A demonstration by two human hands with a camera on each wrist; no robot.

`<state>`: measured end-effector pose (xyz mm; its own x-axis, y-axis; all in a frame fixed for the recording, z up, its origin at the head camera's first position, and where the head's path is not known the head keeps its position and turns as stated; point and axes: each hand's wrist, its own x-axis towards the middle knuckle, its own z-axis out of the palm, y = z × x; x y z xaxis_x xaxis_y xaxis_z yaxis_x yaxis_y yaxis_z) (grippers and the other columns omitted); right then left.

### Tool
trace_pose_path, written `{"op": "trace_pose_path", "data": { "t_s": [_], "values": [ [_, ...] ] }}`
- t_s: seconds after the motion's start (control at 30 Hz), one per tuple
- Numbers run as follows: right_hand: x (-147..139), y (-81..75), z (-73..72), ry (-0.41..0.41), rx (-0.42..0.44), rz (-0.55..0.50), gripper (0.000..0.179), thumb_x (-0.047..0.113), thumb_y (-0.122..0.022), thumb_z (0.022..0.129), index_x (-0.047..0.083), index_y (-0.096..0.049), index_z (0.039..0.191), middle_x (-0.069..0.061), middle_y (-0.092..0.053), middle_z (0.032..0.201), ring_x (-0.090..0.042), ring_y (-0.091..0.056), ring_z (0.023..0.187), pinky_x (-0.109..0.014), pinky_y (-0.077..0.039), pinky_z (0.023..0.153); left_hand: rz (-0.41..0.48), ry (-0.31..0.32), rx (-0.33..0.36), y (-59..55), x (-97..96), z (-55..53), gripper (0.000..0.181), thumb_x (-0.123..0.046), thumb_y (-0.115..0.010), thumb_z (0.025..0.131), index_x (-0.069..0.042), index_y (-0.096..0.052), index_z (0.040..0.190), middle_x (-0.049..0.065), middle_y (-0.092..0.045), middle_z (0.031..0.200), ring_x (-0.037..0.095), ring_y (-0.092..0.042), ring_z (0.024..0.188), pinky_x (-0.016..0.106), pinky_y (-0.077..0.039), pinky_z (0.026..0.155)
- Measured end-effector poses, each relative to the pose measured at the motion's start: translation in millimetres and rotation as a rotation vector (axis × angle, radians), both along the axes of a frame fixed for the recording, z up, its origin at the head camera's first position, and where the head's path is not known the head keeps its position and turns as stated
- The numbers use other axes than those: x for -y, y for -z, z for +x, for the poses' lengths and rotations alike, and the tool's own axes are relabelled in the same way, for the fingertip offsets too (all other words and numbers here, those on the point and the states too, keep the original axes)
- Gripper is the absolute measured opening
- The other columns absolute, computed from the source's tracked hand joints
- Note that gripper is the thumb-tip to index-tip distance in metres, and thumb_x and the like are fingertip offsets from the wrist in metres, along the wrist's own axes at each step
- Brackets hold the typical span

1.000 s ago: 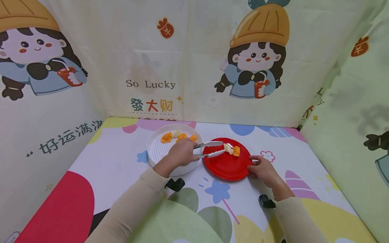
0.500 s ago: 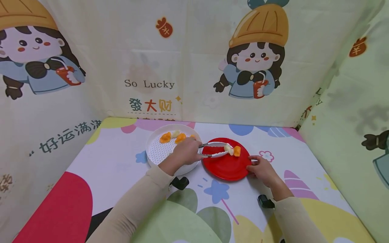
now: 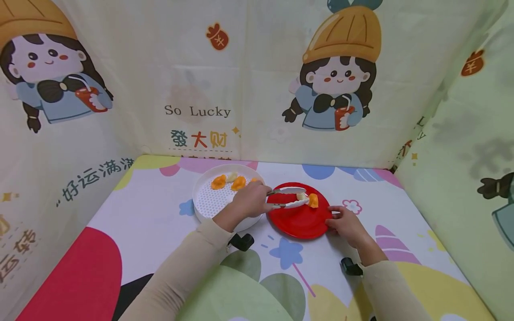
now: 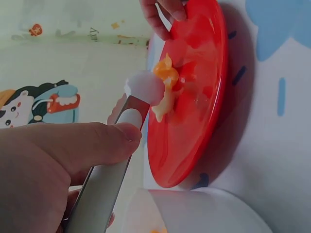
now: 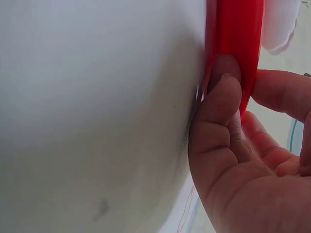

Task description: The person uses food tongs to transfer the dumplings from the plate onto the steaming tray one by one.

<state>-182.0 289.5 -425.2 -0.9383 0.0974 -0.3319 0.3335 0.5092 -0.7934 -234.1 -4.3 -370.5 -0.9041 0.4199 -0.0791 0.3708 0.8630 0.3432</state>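
Observation:
My left hand (image 3: 252, 198) holds a pair of tongs (image 3: 286, 191) with metal handles and white tips, its thumb lying along one handle in the left wrist view. The spread tips reach over the red plate (image 3: 299, 225), one on each side of a small whitish piece (image 3: 301, 196). Beside that piece sits an orange one (image 3: 313, 200); in the left wrist view the orange piece (image 4: 166, 73) looks lumpy with a pointed top. At the plate's right edge my right hand (image 3: 347, 225) pinches the rim, thumb on one side and fingers on the other.
A round white tray (image 3: 206, 205) with a dotted bottom stands left of the plate, partly behind my left hand. In it lie orange pieces (image 3: 218, 182) and a pale piece (image 3: 232, 177). Printed cloth walls (image 3: 265, 89) rise behind the table and at both sides.
My left hand has moved right with the tongs, so the tips have come from the left of the whitish piece to around it. My right hand stays at the plate's rim.

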Motion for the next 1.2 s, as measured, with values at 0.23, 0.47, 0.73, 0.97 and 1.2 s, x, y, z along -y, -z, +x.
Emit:
{"op": "trace_pose_path", "data": {
  "t_s": [0.23,0.47,0.73,0.97,1.2],
  "values": [
    [0,0.2,0.5,-0.007,-0.005,0.005,0.062,0.012,-0.067,0.095,-0.005,-0.037,0.147,-0.029,-0.050,0.131,-0.027,-0.064,0.094,-0.034,-0.058,0.077,0.003,-0.006,-0.018,0.4,-10.3,-0.1,0.057,-0.031,-0.083,0.081,-0.010,-0.066,0.131,0.004,-0.062,0.111,0.016,-0.054,0.093,0.026,-0.056,0.070],
    [-1,0.0,0.2,-0.009,-0.004,0.001,0.063,0.013,-0.068,0.095,-0.005,-0.037,0.146,-0.029,-0.050,0.130,-0.026,-0.064,0.094,-0.034,-0.058,0.076,-0.042,-0.008,-0.011,4.8,-15.1,0.6,0.055,-0.033,-0.085,0.079,-0.010,-0.067,0.126,0.003,-0.061,0.108,0.014,-0.054,0.091,0.025,-0.056,0.069],
    [1,-2.8,1.0,-0.008,0.004,0.005,0.062,0.012,-0.067,0.095,-0.004,-0.038,0.147,-0.028,-0.051,0.130,-0.027,-0.064,0.093,-0.034,-0.058,0.077,-0.072,-0.015,-0.016,0.4,-4.5,5.5,0.055,-0.032,-0.083,0.082,-0.009,-0.066,0.129,0.004,-0.059,0.106,0.017,-0.052,0.093,0.026,-0.055,0.067],
    [1,-3.3,1.0,-0.009,0.003,-0.004,0.061,0.011,-0.066,0.096,-0.005,-0.037,0.146,-0.028,-0.051,0.128,-0.026,-0.063,0.092,-0.034,-0.058,0.077,-0.092,-0.022,-0.007,-0.5,5.4,5.0,0.048,-0.033,-0.083,0.082,-0.009,-0.069,0.122,0.004,-0.059,0.099,0.018,-0.052,0.091,0.029,-0.056,0.067],
    [1,-1.2,0.5,-0.007,0.002,-0.005,0.061,0.011,-0.066,0.095,-0.004,-0.037,0.147,-0.027,-0.051,0.129,-0.027,-0.063,0.094,-0.033,-0.058,0.076,-0.081,-0.027,-0.014,-2.5,12.5,8.3,0.045,-0.029,-0.084,0.081,-0.009,-0.070,0.119,0.005,-0.060,0.098,0.018,-0.053,0.090,0.030,-0.057,0.068]
  ]
}}
